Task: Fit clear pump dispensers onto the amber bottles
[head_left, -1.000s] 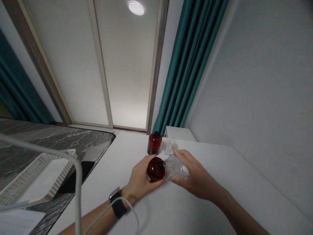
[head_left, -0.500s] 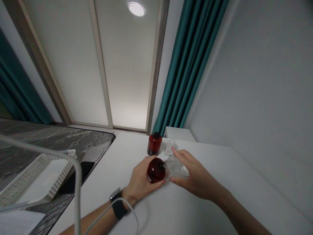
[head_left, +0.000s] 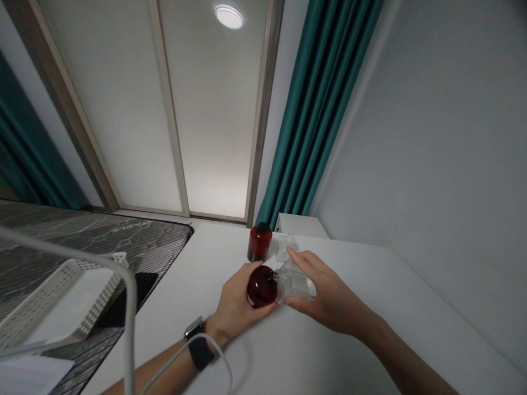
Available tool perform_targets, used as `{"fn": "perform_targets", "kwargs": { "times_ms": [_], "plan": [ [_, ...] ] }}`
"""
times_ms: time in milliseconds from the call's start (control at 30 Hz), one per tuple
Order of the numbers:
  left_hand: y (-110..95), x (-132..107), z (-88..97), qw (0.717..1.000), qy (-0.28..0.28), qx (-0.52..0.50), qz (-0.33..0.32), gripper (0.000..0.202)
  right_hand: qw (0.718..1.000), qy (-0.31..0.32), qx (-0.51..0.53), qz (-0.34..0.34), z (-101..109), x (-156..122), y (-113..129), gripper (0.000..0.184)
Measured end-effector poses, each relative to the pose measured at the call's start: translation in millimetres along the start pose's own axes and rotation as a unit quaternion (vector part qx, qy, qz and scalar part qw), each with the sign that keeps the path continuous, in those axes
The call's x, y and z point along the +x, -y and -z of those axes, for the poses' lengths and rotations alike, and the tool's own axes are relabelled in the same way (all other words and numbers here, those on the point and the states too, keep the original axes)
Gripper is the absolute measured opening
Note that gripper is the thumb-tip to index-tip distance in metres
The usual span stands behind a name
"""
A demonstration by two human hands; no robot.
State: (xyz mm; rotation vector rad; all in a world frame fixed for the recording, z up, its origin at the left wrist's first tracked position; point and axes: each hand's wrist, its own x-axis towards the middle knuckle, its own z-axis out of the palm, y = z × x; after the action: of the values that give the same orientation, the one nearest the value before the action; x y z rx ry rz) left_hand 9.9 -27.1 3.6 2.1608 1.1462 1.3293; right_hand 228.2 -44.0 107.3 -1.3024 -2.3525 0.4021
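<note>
My left hand (head_left: 234,304) is wrapped round a dark red bottle (head_left: 262,286) lying on its side on the white table (head_left: 362,356). My right hand (head_left: 325,293) grips a clear bottle (head_left: 297,282) whose mouth meets the red bottle's neck. Both bottles rest close to the tabletop. A second dark red bottle (head_left: 259,242) stands upright just behind them, with a small clear item (head_left: 285,247) beside it. A dark watch (head_left: 197,344) sits on my left wrist.
A white perforated tray (head_left: 53,299) and a black flat object (head_left: 127,299) lie on the patterned bed at left. A white cable (head_left: 127,307) arcs across the foreground. Teal curtains (head_left: 317,109), a white cabinet (head_left: 300,224) and a grey wall stand behind.
</note>
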Motion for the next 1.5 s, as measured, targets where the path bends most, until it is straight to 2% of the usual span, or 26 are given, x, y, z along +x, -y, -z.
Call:
{"fn": "perform_targets", "kwargs": {
  "times_ms": [267, 833, 1500],
  "plan": [
    [-2.4, 0.5, 0.6, 1.000, -0.001, -0.007, 0.012, 0.071, 1.000, -0.002, -0.002, 0.014, 0.7, 1.2, 0.5, 0.093],
    [1.8, -1.1, -1.8, 1.000, -0.015, 0.003, -0.001, 0.072, 1.000, 0.019, -0.007, -0.009, 4.1, 5.0, 5.3, 0.088],
    [2.9, -2.0, -3.7, 1.000, -0.018, -0.018, 0.011, 0.071, 1.000, 0.024, -0.003, -0.004, 6.0, 7.6, 5.6, 0.084]
  ]
}}
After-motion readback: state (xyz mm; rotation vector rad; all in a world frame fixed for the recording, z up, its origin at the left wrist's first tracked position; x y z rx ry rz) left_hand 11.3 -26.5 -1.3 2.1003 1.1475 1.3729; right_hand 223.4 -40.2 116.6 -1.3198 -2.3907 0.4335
